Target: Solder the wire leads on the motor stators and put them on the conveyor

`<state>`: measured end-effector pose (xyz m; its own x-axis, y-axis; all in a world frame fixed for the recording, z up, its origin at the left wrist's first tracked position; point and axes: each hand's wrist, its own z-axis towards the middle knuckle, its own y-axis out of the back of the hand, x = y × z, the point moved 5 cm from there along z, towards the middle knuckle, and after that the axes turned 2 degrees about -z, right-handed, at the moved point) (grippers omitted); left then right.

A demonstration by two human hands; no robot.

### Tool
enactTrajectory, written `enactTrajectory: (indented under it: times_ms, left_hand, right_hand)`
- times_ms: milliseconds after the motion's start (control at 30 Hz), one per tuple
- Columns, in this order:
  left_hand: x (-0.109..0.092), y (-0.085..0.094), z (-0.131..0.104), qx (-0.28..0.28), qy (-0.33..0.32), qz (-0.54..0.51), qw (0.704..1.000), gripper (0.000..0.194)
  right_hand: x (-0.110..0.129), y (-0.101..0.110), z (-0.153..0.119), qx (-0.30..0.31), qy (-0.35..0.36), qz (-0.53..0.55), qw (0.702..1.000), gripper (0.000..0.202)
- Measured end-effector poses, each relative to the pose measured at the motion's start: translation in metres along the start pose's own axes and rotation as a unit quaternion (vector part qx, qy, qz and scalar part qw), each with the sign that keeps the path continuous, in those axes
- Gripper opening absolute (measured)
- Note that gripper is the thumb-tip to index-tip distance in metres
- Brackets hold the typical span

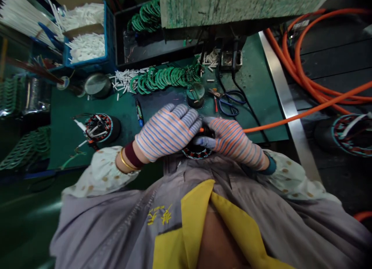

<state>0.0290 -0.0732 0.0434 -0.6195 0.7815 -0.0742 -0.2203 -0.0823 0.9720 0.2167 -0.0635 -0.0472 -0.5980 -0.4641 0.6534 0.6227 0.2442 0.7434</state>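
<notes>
A motor stator (198, 152), a black ring with red and pale blue windings, rests close against my body under both hands. My left hand (168, 131), in a striped knit glove, bends over its left and far side; the fingertips are hidden. From the right my right hand (236, 141), gloved alike, curls its fingers with the thumb above the stator's opening. A thick orange cable (269, 124) passes behind the right hand, and a short orange piece (201, 129) shows between the hands beside dark leads. What the left fingers grip is covered.
Another stator (101, 127) stands left, near a marker (139, 112). Ahead lie green curved pieces (167, 78), white tubes (128, 79), a round tin (195, 94) and blue-handled scissors (231, 102). A soldering iron (235, 56) stands behind; a third stator (348, 135) sits right.
</notes>
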Motion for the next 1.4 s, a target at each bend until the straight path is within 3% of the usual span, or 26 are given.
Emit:
enactTrajectory:
  times_ms: [67, 167, 233, 300, 367, 467, 600, 733, 867, 1000, 1100, 1200, 1300, 1400]
  left_hand:
    - [0.011, 0.003, 0.013, 0.018, -0.038, -0.028, 0.999, 0.031]
    - [0.036, -0.006, 0.026, 0.004, -0.064, -0.079, 0.995, 0.030]
    - [0.050, -0.010, 0.024, -0.068, -0.046, -0.087, 0.993, 0.034]
    - [0.056, -0.011, 0.011, -0.182, 0.025, -0.081, 0.980, 0.042]
    - [0.050, -0.011, -0.009, -0.262, 0.116, -0.083, 0.955, 0.047]
    - [0.020, -0.021, -0.027, -0.223, 0.162, -0.109, 0.955, 0.052]
    - [-0.009, -0.034, -0.024, -0.117, 0.151, -0.089, 0.978, 0.045]
    - [-0.007, -0.043, -0.007, -0.030, 0.146, -0.063, 0.987, 0.039]
    - [-0.008, -0.049, 0.007, 0.014, 0.130, -0.078, 0.988, 0.038]
    - [-0.017, -0.060, 0.019, 0.038, 0.127, -0.055, 0.990, 0.040]
    - [-0.011, -0.069, 0.021, 0.031, 0.168, -0.087, 0.982, 0.040]
    - [0.004, -0.072, 0.015, -0.027, 0.196, -0.196, 0.961, 0.040]
    - [0.022, -0.065, 0.008, -0.095, 0.206, -0.254, 0.940, 0.039]
    - [0.032, -0.051, 0.008, -0.133, 0.212, -0.215, 0.944, 0.040]
  right_hand:
    - [0.006, -0.005, 0.007, -0.003, -0.027, -0.017, 0.999, 0.071]
    - [0.009, -0.009, 0.008, -0.083, -0.047, 0.006, 0.995, 0.054]
    - [0.007, -0.010, 0.002, -0.159, -0.042, 0.032, 0.986, 0.044]
    - [0.003, -0.010, -0.006, -0.231, -0.024, 0.049, 0.971, 0.037]
    - [0.000, -0.007, -0.014, -0.293, -0.008, 0.064, 0.954, 0.033]
    - [-0.009, 0.001, -0.016, -0.336, -0.026, 0.100, 0.936, 0.036]
    - [-0.015, 0.010, -0.007, -0.289, -0.054, 0.152, 0.944, 0.056]
    - [-0.016, 0.016, -0.004, -0.243, -0.064, 0.194, 0.948, 0.058]
    - [-0.033, 0.025, -0.010, -0.223, -0.018, 0.139, 0.965, 0.058]
    - [-0.070, 0.018, -0.028, -0.099, 0.029, 0.033, 0.994, 0.070]
    - [-0.087, 0.007, -0.050, -0.077, -0.011, -0.074, 0.994, 0.064]
    - [-0.080, -0.001, -0.058, -0.124, -0.052, -0.078, 0.988, 0.063]
    - [-0.059, 0.002, -0.040, -0.142, -0.037, 0.095, 0.985, 0.071]
    - [-0.030, 0.014, -0.003, -0.046, -0.027, 0.310, 0.949, 0.070]
